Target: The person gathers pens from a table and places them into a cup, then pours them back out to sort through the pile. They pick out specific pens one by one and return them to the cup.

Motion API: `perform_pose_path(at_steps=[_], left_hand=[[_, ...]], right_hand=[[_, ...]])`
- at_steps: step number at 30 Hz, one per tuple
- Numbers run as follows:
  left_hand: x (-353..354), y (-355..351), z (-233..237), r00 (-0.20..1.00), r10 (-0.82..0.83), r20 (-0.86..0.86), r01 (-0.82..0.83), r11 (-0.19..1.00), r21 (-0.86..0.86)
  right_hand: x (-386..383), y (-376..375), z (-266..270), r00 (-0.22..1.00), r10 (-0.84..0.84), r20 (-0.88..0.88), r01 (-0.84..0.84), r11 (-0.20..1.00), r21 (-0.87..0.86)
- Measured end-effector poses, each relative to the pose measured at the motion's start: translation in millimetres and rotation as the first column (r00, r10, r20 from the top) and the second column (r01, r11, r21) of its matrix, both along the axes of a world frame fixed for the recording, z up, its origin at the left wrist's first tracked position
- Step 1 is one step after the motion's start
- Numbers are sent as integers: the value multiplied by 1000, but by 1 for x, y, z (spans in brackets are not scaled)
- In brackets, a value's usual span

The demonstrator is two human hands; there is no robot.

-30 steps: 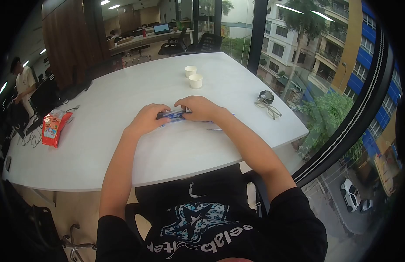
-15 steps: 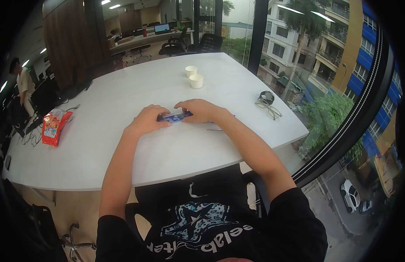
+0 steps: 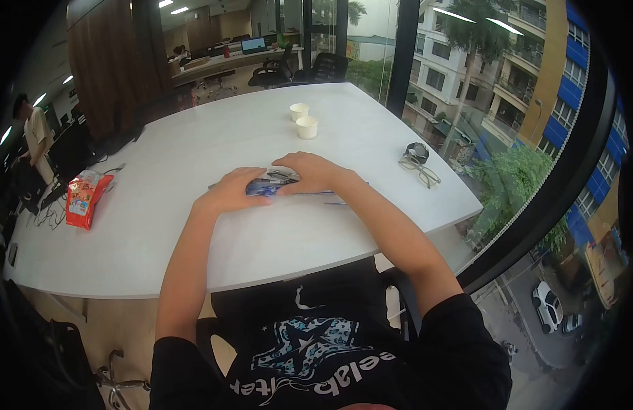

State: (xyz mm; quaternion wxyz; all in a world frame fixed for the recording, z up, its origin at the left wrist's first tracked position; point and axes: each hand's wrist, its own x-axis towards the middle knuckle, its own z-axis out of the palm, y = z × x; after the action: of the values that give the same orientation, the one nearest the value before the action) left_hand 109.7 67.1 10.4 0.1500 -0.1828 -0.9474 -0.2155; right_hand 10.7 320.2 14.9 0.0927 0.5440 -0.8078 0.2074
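Observation:
Both of my hands rest near the middle of the white table (image 3: pixel 275 253), curved around a loose bunch of blue and dark pens (image 3: pixel 272 183). My left hand (image 3: pixel 234 189) is at the left side of the bunch, thumb at its near edge. On the right side, my right hand (image 3: pixel 310 173) has its fingers arched over the far edge and its thumb at the near one. A thin pen (image 3: pixel 335 203) lies just right of the bunch. The exact number and shape of the pieces between my hands cannot be made out.
Two white paper cups (image 3: pixel 307 128) stand beyond my hands. Glasses (image 3: pixel 426 171) and a dark round object (image 3: pixel 417 152) lie at the right edge. A red packet (image 3: pixel 86 199) and cables (image 3: pixel 53 208) are at the left. A person (image 3: pixel 38 137) stands far left.
The pens between my hands have spread and shifted, showing more dark pieces; my hands have barely moved. The person at far left has bent forward slightly.

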Motion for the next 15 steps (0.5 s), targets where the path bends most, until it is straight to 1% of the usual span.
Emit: perform_pose_path(at_steps=[2, 3, 4, 5, 7, 12, 14, 15], left_hand=[[-4, -4, -2, 997, -32, 75, 39, 994, -98], [-1, -1, 5, 997, -32, 76, 39, 994, -98], [2, 1, 12, 990, -14, 138, 22, 998, -58], [4, 4, 17, 980, 2, 199, 2, 1000, -19], [4, 6, 19, 983, 9, 186, -4, 1000, -27], [8, 13, 23, 990, 48, 134, -40, 997, -64], [8, 17, 28, 984, 114, 138, -110, 993, -33], [7, 16, 28, 984, 114, 137, -111, 993, -33]], right_hand=[[-4, -1, -5, 1000, 10, -7, -10, 999, -32], [-3, -1, 0, 998, 4, 57, -7, 998, 68], [-2, -2, 3, 993, -10, 121, -10, 986, 166], [-2, -2, 4, 992, -11, 122, -9, 986, 165], [-2, -4, 8, 996, -7, 84, -9, 983, 183], [4, -4, 16, 994, -27, 102, 8, 983, 184], [3, -6, 15, 993, -36, 114, 15, 984, 175], [2, -7, 14, 993, -47, 106, 29, 986, 163]])
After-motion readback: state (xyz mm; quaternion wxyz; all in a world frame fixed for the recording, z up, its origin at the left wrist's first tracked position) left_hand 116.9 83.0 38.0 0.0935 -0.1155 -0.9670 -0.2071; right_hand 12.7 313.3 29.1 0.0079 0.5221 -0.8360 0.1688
